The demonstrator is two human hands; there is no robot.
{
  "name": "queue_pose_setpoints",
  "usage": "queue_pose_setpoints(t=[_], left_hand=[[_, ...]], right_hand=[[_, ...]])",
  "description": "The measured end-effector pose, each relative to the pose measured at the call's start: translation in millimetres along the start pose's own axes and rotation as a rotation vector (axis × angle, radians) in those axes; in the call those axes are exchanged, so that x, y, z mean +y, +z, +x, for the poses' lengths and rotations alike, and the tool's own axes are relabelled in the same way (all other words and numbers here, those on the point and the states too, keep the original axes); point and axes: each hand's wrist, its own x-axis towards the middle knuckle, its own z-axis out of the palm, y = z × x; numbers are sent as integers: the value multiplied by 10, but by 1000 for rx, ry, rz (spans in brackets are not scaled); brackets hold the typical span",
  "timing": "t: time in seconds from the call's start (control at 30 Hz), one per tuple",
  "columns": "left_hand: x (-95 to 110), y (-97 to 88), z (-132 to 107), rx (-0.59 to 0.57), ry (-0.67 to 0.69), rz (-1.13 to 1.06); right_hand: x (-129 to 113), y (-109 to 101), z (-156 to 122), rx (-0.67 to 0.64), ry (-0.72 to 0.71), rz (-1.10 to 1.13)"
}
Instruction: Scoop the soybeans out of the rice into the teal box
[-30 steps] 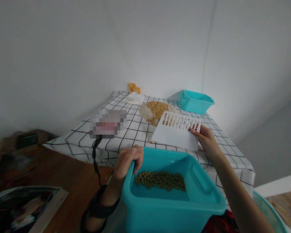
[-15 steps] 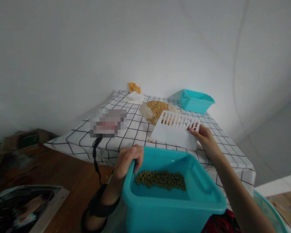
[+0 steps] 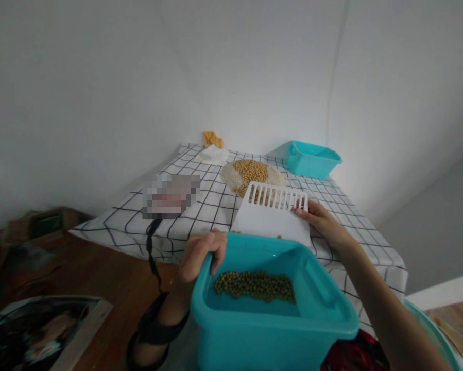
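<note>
My left hand (image 3: pixel 199 256) is closed over the near-left rim of a teal plastic tub (image 3: pixel 277 330) held in front of me, thumb outside and fingers hooked inside. Green beans (image 3: pixel 254 286) lie on the tub's floor. My right hand (image 3: pixel 319 222) pinches the right edge of a white slotted scoop (image 3: pixel 272 219), whose lower edge rests at the tub's far rim above the checked tablecloth (image 3: pixel 200 211). Behind the scoop lies a heap of yellow beans (image 3: pixel 250 172) mixed with white rice.
A second teal tub (image 3: pixel 312 161) stands at the table's far right by the wall. A white cloth (image 3: pixel 213 155) and an orange object (image 3: pixel 213 139) lie at the far edge. A black strap (image 3: pixel 152 255) hangs off the table. Wooden floor at left.
My right hand has drawn the white scoop toward me and leftward, from the tablecloth near the bean heap to the tub's far rim. My left hand still holds the tub.
</note>
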Motion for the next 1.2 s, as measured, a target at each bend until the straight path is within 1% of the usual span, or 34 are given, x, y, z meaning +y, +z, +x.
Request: queue_pose_setpoints(t=[0.17, 0.33, 0.43, 0.57, 0.7, 0.77, 0.97, 1.1, 1.2], left_hand=[[15, -15, -1, -11, -28, 17], [9, 9, -5, 23, -35, -1], [1, 20, 1, 36, -24, -36], [3, 18, 10, -18, 4, 4], [8, 33, -2, 28, -7, -5], [10, 42, -6, 26, 2, -16], [28, 53, 3, 37, 5, 15], [23, 42, 1, 42, -2, 9], [9, 24, -3, 10, -8, 4]], right_hand=[[3, -12, -40, 64, 65, 99], [0, 7, -44, 71, 125, 135], [-18, 14, -42, 87, 103, 169], [-37, 3, -52, 107, 63, 160], [-32, -19, -51, 154, 16, 122], [-29, -24, -42, 166, -13, 94], [-57, 5, -18, 74, -22, -40], [-58, 7, -20, 13, -10, -15], [-36, -9, -24, 12, -14, 16]])
